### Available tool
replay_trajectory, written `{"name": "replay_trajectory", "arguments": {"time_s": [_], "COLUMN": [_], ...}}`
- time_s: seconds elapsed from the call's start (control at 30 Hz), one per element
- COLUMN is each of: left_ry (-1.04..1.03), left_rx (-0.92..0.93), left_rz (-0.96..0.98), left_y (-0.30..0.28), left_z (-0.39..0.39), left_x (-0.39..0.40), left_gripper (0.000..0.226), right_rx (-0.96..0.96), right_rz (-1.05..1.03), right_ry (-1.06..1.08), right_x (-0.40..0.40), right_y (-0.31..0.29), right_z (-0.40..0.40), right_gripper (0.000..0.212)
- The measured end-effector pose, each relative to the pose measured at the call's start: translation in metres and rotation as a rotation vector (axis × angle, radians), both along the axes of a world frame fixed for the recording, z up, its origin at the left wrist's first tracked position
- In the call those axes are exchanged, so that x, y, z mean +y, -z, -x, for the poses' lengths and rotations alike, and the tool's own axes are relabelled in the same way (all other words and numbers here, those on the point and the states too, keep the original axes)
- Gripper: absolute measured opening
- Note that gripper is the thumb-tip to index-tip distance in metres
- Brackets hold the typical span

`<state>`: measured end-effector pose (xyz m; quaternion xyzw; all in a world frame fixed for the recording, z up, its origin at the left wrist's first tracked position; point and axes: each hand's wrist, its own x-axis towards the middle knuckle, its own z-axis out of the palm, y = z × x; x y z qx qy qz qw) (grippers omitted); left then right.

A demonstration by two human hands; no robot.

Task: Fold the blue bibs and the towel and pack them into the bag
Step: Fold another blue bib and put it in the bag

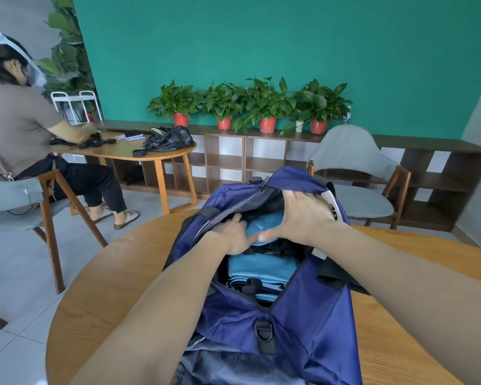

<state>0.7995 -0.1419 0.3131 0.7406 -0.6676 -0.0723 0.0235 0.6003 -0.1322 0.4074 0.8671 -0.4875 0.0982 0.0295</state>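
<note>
Folded teal-blue cloth point(261, 266) is seen inside the open navy nylon bag point(303, 323) on the round wooden worktop point(109, 279). A second teal bundle point(264, 223) is pressed down by the left hand point(233, 234), fingers relaxed. The bag's flap is held up by the right hand point(303, 215), fingers straight.

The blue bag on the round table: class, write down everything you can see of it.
The blue bag is a soft duffel of navy, nylon-like fabric with black straps, a black buckle with a metal ring at its near end, and a zip along its top. It lies lengthwise on the wooden table, unzipped and gaping. Folded light-blue cloths lie stacked inside. The left hand reaches into the opening, pressing on the cloth; the right hand spreads against the far flap, holding it open.
</note>
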Motion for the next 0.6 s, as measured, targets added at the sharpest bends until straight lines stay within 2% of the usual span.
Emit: {"name": "replay_trajectory", "arguments": {"time_s": [0.13,0.27,0.37,0.5,0.6], "left_ry": [0.011,0.107,0.178,0.209,0.220], "left_rx": [0.048,-0.137,-0.311,-0.435,-0.370], "left_rz": [-0.052,-0.193,-0.221,-0.229,-0.170], "left_y": [-0.024,-0.062,-0.088,-0.127,-0.155], "left_z": [-0.012,-0.026,-0.031,-0.035,-0.039], "left_x": [0.004,0.022,0.036,0.058,0.073], "left_gripper": [0.099,0.118,0.131,0.125,0.131], "right_rx": [0.072,0.218,0.299,0.409,0.390], "right_rz": [-0.060,-0.109,-0.100,-0.085,-0.111], "right_ry": [0.043,0.073,0.059,0.035,-0.016], "right_x": [-0.006,-0.008,-0.003,0.007,0.015], "right_y": [0.001,-0.002,-0.012,-0.044,-0.066], "right_z": [0.020,0.039,0.043,0.042,0.040], "right_gripper": [0.118,0.128,0.134,0.123,0.117]}}
